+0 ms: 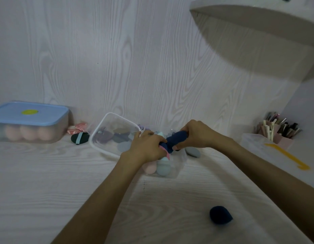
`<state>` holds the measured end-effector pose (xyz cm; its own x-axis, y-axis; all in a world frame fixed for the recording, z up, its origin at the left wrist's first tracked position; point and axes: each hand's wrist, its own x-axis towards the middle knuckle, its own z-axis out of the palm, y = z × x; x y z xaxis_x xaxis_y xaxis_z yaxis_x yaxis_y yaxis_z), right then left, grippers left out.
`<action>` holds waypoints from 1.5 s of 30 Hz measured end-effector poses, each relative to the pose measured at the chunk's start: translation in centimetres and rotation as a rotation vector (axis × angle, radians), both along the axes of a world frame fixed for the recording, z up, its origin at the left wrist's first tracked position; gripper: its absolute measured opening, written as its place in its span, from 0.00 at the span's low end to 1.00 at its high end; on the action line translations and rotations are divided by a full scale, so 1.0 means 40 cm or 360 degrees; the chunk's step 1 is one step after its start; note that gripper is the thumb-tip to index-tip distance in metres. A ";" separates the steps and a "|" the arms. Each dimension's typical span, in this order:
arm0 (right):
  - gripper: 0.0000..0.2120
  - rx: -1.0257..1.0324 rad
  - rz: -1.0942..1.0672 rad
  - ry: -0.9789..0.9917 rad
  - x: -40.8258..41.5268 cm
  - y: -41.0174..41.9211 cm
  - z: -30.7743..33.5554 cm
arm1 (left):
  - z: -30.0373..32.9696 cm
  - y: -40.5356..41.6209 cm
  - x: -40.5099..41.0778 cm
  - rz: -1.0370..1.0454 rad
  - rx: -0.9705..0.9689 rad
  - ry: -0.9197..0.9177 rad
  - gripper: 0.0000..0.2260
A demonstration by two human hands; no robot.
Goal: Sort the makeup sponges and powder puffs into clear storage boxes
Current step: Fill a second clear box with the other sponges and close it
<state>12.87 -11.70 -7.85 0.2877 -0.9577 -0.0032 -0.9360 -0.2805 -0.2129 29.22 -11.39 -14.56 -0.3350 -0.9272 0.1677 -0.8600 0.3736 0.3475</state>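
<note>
Your 2 hands meet over the open clear box (177, 166) at the middle of the table (47, 182). Your right hand (196, 134) curls round the far end of a dark blue puff (175, 140), and your left hand (149, 147) grips its near end along with a pink and pale blue piece (166, 154). The puff's long axis runs from upper right down to lower left, bridging both hands just above the box, so the drop is straight down, and either hand can let go first. Inside the box, a pink sponge (150, 169) and a blue sponge (163, 169) lie against the near wall. A second clear box (115, 134), tilted, holds dark puffs just to the left. 1 navy sponge (220, 215) lies loose on the table, well apart, nearer your right arm.
</note>
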 end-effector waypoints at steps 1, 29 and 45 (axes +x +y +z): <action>0.19 -0.0020 -0.0011 0.0055 0.005 0.001 -0.006 | -0.001 -0.001 -0.001 0.0000 -0.0002 0.0001 0.21; 0.29 -0.0135 -0.0251 0.0674 0.082 -0.016 -0.065 | -0.003 0.003 -0.005 0.0066 -0.0023 0.0030 0.20; 0.27 0.0129 -0.0410 0.0298 0.054 -0.034 -0.071 | -0.001 0.008 -0.004 0.0078 -0.0098 0.0172 0.20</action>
